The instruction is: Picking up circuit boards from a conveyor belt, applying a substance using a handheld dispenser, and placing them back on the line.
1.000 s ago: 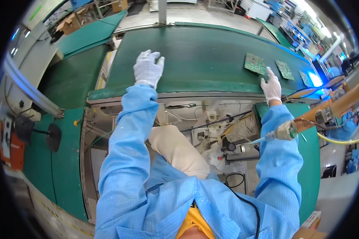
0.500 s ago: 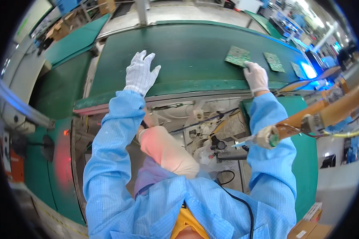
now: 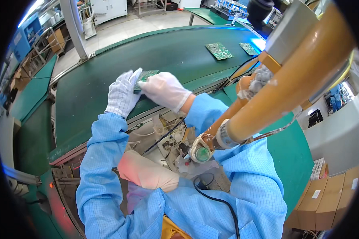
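Observation:
A green circuit board (image 3: 148, 75) is between my two gloved hands over the dark green conveyor belt (image 3: 95, 79). My left hand (image 3: 123, 91), in a striped white glove, is closed at the board's left edge. From the right, my right hand (image 3: 166, 91), in a plain white glove, pinches the board's near edge with bent fingers. The fingers hide part of the board. Farther right on the belt lie a second circuit board (image 3: 219, 51) and a third board (image 3: 248, 49), the latter beside a bright blue-lit spot.
An orange-brown pipe arm (image 3: 283, 79) crosses above my right forearm, ending in a clamp with a green knob (image 3: 202, 154). Cables and tubing (image 3: 167, 139) lie below the belt's near rail. Cardboard boxes (image 3: 327, 199) stand at the lower right.
My right hand has carried a circuit board leftward along the belt to my left hand. My left hand has gone from spread fingers to closing at that board. The view has shifted right.

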{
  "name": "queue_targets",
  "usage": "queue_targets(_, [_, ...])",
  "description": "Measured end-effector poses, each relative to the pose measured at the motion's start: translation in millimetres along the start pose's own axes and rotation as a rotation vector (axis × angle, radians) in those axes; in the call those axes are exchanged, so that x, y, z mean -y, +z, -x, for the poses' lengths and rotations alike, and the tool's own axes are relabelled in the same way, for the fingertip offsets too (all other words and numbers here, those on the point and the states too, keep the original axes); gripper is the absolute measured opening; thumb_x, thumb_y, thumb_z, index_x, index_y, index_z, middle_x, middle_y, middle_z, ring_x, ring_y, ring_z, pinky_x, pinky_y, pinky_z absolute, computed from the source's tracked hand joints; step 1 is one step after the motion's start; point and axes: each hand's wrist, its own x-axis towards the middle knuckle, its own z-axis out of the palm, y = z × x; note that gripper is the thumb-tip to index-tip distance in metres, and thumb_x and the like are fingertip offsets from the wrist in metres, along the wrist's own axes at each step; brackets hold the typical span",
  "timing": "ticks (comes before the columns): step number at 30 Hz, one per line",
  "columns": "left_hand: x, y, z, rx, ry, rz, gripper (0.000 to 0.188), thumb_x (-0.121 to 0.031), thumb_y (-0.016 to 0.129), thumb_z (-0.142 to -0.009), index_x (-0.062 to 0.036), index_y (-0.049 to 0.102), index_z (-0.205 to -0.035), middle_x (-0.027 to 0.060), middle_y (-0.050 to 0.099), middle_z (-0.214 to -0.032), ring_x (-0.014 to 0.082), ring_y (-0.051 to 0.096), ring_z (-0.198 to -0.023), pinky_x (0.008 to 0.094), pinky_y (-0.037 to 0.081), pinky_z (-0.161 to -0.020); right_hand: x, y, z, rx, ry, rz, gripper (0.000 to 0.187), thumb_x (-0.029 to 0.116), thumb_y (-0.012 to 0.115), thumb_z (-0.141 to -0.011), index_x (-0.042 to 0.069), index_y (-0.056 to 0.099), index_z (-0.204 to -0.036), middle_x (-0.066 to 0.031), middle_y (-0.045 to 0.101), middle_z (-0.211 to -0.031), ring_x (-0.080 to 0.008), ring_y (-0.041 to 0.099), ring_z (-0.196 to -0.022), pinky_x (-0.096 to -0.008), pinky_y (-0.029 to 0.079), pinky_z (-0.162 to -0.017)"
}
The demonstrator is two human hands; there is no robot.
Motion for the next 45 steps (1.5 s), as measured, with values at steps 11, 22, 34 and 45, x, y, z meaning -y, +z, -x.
queue_targets(11, [42.1, -44.4, 78.6, -0.296, -0.484, 1.28, 0.057, -0.036, 0.069, -0.09, -0.0086, 0.052, -0.137, 0.0087, 0.066, -0.122, 0.0185, 0.065, -0.103, 0.0313, 0.054, -0.086, -11.8, 24.7, 10.1, -0.265, 0.727, -1.193, 0.056, 0.044, 0.061, -0.095, 0.0, 0.056, -0.129, -0.0147, 0.067, -0.105, -0.0203, 0.065, -0.092, -0.0315, 0.051, -0.083])
queue_targets(22, [63.0, -118.2, 243.0, -0.564, -0.631, 1.911, 0.039, -0.017, 0.065, -0.093, 0.002, 0.055, -0.126, 0.0101, 0.067, -0.114, 0.0182, 0.067, -0.101, 0.0314, 0.056, -0.085, -19.8, 81.6, 33.5, -0.222, 0.409, -0.458, 0.024, 0.02, 0.065, -0.092, 0.004, 0.068, -0.11, -0.0138, 0.07, -0.104, -0.026, 0.067, -0.094, -0.0355, 0.05, -0.087])
queue_targets(34, [67.2, -204.7, 398.9, -1.105, -0.749, 1.671, 0.044, -0.007, 0.065, -0.091, 0.0027, 0.052, -0.131, 0.0141, 0.064, -0.121, 0.0255, 0.065, -0.109, 0.038, 0.053, -0.097, -7.5, 78.6, 37.9, -0.184, 0.318, -0.339, 0.026, 0.008, 0.056, -0.093, 0.003, 0.067, -0.116, -0.0155, 0.068, -0.111, -0.0276, 0.064, -0.104, -0.0363, 0.048, -0.092])
queue_targets(45, [110.4, -238.7, 476.3, -1.29, -0.884, 1.618, 0.028, -0.011, 0.062, -0.093, 0.0064, 0.061, -0.115, 0.0158, 0.069, -0.111, 0.0241, 0.069, -0.099, 0.0343, 0.056, -0.092, -12.0, 83.9, 38.6, -0.21, 0.243, -0.098, 0.023, 0.009, 0.055, -0.091, 0.0, 0.071, -0.105, -0.0153, 0.067, -0.114, -0.0293, 0.061, -0.109, -0.0411, 0.046, -0.096])
